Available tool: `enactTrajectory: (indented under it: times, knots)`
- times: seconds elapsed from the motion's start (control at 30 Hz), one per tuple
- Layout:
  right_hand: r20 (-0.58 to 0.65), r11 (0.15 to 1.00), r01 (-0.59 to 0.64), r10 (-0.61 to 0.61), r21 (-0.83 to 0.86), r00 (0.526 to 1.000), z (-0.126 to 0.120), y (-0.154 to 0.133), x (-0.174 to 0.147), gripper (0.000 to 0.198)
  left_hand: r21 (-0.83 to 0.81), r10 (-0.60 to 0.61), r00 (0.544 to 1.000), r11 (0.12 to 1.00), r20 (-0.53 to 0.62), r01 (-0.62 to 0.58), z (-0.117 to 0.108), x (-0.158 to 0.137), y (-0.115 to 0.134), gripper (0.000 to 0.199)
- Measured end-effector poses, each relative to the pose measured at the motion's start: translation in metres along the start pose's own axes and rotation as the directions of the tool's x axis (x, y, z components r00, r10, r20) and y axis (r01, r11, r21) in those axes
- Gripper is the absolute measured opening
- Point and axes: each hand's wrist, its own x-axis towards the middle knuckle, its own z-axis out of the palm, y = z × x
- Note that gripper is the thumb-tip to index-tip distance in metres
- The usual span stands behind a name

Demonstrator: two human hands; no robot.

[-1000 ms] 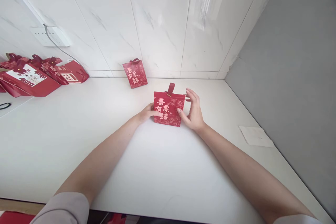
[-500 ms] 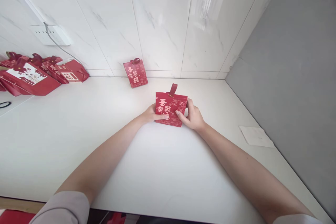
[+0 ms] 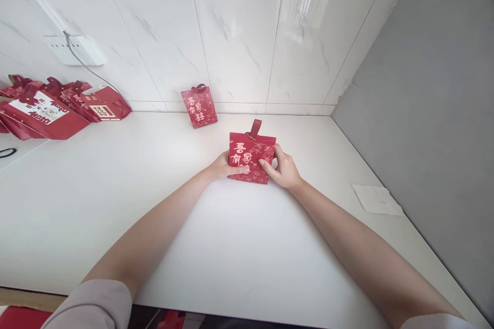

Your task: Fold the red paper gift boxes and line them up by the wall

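The hands grip the red gift box point(image 3: 252, 156) from both sides — left hand point(image 3: 221, 166) and right hand point(image 3: 285, 169), each with its thumb pressed on the front. The box is upright at the middle of the white worktop point(image 3: 239, 247), strap loop uppermost. A similar red box point(image 3: 199, 108) leans by the tiled wall point(image 3: 235, 25) — behind and to the left.

We see a red box point(image 3: 252, 150) standing roughly upright, its broad front facing us — pale characters run down the left of that face, the lowest partly covered, and a pale floral pattern fills the right and bottom. A dark red ribbon loop point(image 3: 256, 127) rises from its top, and we find it nearer the surface's point(image 3: 200, 257) back edge than the front.
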Motion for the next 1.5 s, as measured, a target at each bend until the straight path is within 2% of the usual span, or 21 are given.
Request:
enactTrajectory:
  times: [0.1, 0.17, 0.23, 0.3, 0.37, 0.4, 0.47, 0.53, 0.63, 0.7, 0.77, 0.83, 0.9, 0.93, 1.1, 1.2, 1.27, 1.37, 1.43, 1.5]
  knots:
    - [0.017, 0.999, -0.031, 0.030, 0.017, 0.999, -0.001, 0.001, 0.001, 0.043, 0.000, -0.006, 1.000, 1.000, 0.008, 0.006, 0.000, -0.001, 0.000, 0.060]
    - [0.071, 0.995, -0.064, 0.059, 0.077, 0.996, -0.002, 0.003, 0.003, 0.045, -0.022, 0.040, 0.999, 0.999, -0.017, -0.041, -0.001, 0.002, -0.004, 0.067]
    - [0.186, 0.972, -0.120, 0.082, 0.201, 0.979, -0.004, 0.005, 0.005, 0.048, -0.044, 0.117, 0.982, 0.991, -0.147, -0.124, -0.005, 0.007, -0.010, 0.077]
    - [0.301, 0.908, -0.229, 0.122, 0.351, 0.946, -0.006, 0.008, 0.007, 0.058, -0.033, 0.148, 0.922, 0.985, -0.359, -0.171, -0.010, 0.015, -0.017, 0.078]
    - [0.340, 0.819, -0.349, 0.202, 0.455, 0.918, -0.007, 0.010, 0.008, 0.071, -0.039, 0.124, 0.845, 0.985, -0.520, -0.169, -0.015, 0.020, -0.021, 0.067]
    - [0.332, 0.783, -0.390, 0.247, 0.485, 0.910, -0.007, 0.011, 0.008, 0.074, -0.057, 0.110, 0.824, 0.984, -0.555, -0.169, -0.017, 0.021, -0.022, 0.059]
    - [0.291, 0.744, -0.428, 0.318, 0.513, 0.902, -0.005, 0.011, 0.008, 0.072, -0.086, 0.115, 0.817, 0.976, -0.565, -0.198, -0.019, 0.019, -0.020, 0.055]
    - [0.260, 0.731, -0.440, 0.354, 0.522, 0.898, -0.003, 0.013, 0.008, 0.064, -0.020, 0.196, 0.809, 0.968, -0.555, -0.248, -0.017, 0.010, -0.014, 0.066]
    - [0.246, 0.730, -0.446, 0.373, 0.518, 0.895, -0.001, 0.017, 0.008, 0.057, 0.282, 0.421, 0.743, 0.906, -0.520, -0.315, -0.003, -0.006, -0.002, 0.079]
    - [0.238, 0.745, -0.439, 0.369, 0.502, 0.898, 0.000, 0.020, 0.007, 0.054, 0.466, 0.510, 0.721, 0.837, -0.470, -0.289, 0.012, -0.012, 0.005, 0.090]
    - [0.235, 0.770, -0.424, 0.353, 0.478, 0.906, 0.001, 0.022, 0.006, 0.052, 0.522, 0.459, 0.759, 0.832, -0.461, -0.186, 0.026, -0.014, 0.009, 0.087]
    - [0.232, 0.794, -0.406, 0.335, 0.453, 0.913, 0.002, 0.024, 0.003, 0.050, 0.465, 0.290, 0.817, 0.885, -0.499, -0.031, 0.035, -0.014, 0.010, 0.078]
    - [0.227, 0.806, -0.395, 0.326, 0.440, 0.918, 0.003, 0.024, -0.001, 0.047, 0.381, 0.120, 0.840, 0.918, -0.530, 0.110, 0.040, -0.018, 0.009, 0.074]
    - [0.225, 0.808, -0.394, 0.326, 0.439, 0.918, 0.003, 0.024, -0.002, 0.046, 0.362, 0.074, 0.845, 0.921, -0.530, 0.146, 0.041, -0.022, 0.008, 0.074]
    - [0.237, 0.802, -0.404, 0.330, 0.439, 0.914, 0.002, 0.024, -0.007, 0.042, 0.429, 0.103, 0.877, 0.895, -0.469, 0.124, 0.045, -0.060, 0.005, 0.073]
    - [0.238, 0.799, -0.420, 0.349, 0.430, 0.907, 0.002, 0.026, -0.008, 0.041, 0.363, 0.029, 0.887, 0.918, -0.461, 0.159, 0.039, -0.084, 0.007, 0.073]
    - [0.236, 0.799, -0.430, 0.361, 0.420, 0.902, 0.002, 0.028, -0.009, 0.041, 0.245, -0.059, 0.851, 0.945, -0.521, 0.216, 0.027, -0.096, 0.017, 0.069]
    - [0.251, 0.810, -0.431, 0.356, 0.396, 0.900, 0.000, 0.029, -0.011, 0.042, 0.112, -0.137, 0.741, 0.955, -0.658, 0.276, 0.002, -0.110, 0.053, 0.061]
    - [0.270, 0.821, -0.424, 0.340, 0.382, 0.901, -0.002, 0.029, -0.013, 0.041, 0.184, -0.077, 0.725, 0.944, -0.684, 0.274, -0.012, -0.123, 0.092, 0.058]
    - [0.286, 0.826, -0.422, 0.330, 0.374, 0.900, -0.005, 0.029, -0.016, 0.040, 0.344, 0.045, 0.707, 0.894, -0.706, 0.286, -0.019, -0.143, 0.138, 0.058]
